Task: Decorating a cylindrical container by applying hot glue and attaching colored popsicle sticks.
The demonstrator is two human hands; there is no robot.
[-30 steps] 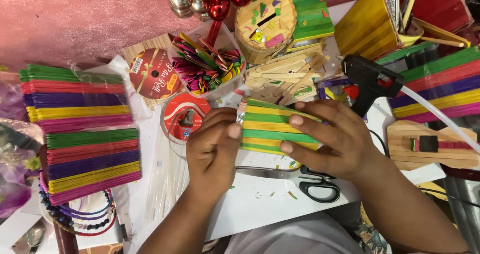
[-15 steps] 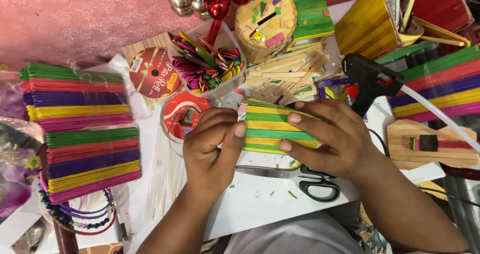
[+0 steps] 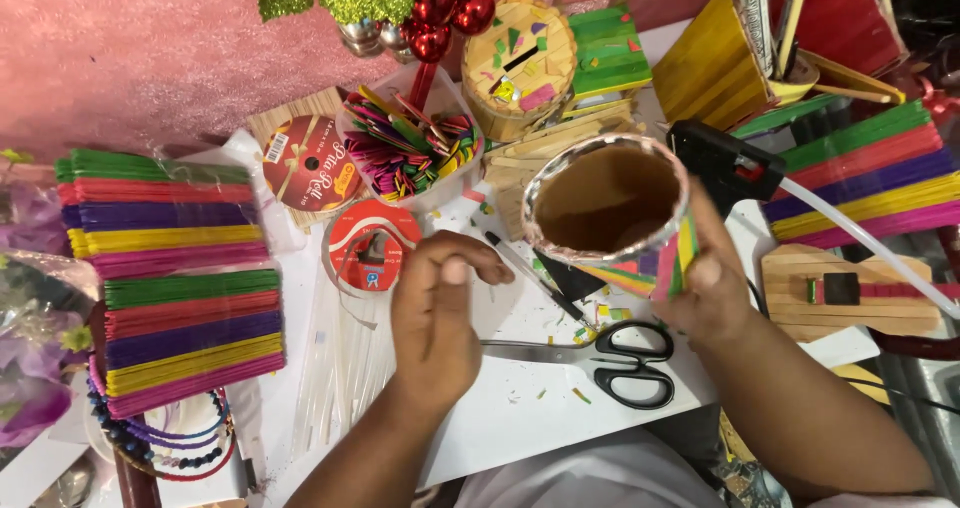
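My right hand (image 3: 712, 290) grips a cardboard can (image 3: 612, 208) clad in coloured craft sticks, tipped so that its brown open mouth faces me. My left hand (image 3: 440, 313) hovers a little left of the can with its fingers curled in; I see nothing between them. Black-handled scissors (image 3: 600, 358) lie on the white sheet (image 3: 520, 408) just below both hands. A red tape roll (image 3: 368, 246) sits right above the left hand.
Stacks of coloured craft sticks lie at the left (image 3: 180, 288) and far right (image 3: 860, 173). A black glue gun (image 3: 725, 163) rests behind the can. A bowl of stick offcuts (image 3: 410, 143), a round stick box (image 3: 518, 63), a wooden guitar shape (image 3: 850, 290) and beads (image 3: 160, 443) surround the sheet.
The can lay on its side under both hands; now my right hand has tipped it up with its mouth towards me, and my left hand has come off it.
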